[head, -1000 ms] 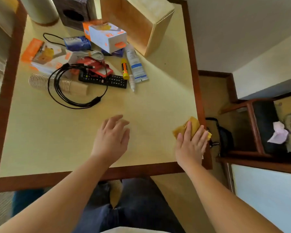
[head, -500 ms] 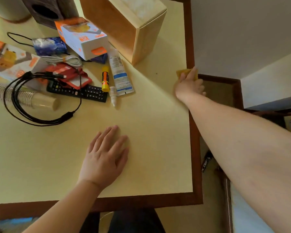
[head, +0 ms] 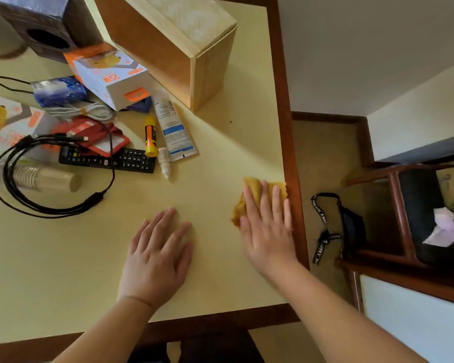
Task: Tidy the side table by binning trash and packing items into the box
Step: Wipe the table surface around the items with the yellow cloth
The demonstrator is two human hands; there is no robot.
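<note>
My right hand (head: pixel 266 226) presses flat on a yellow cloth (head: pixel 252 191) near the right edge of the side table (head: pixel 63 271). My left hand (head: pixel 157 255) rests palm down on the bare tabletop, fingers spread, holding nothing. An open cardboard box (head: pixel 178 40) lies at the far right corner. Clutter sits at the far left: a black remote (head: pixel 108 159), a coiled black cable (head: pixel 50 179), a white tube (head: pixel 172 127), a yellow-orange stick (head: pixel 150 136), a small white bottle (head: pixel 164 162), a red pouch (head: pixel 95 133), a white-orange carton (head: pixel 110 77) and stacked paper cups (head: pixel 37 176).
A dark tissue box (head: pixel 45 30) stands at the back left beside a blue packet (head: pixel 59 90) and a white cord (head: pixel 84 111). On the floor to the right lies a black strap and pouch (head: pixel 338 226). A wooden chair (head: pixel 404 213) stands further right.
My right hand has drawn the yellow cloth back along the table's right edge, from the far side towards me. My left hand stays flat on the table.
</note>
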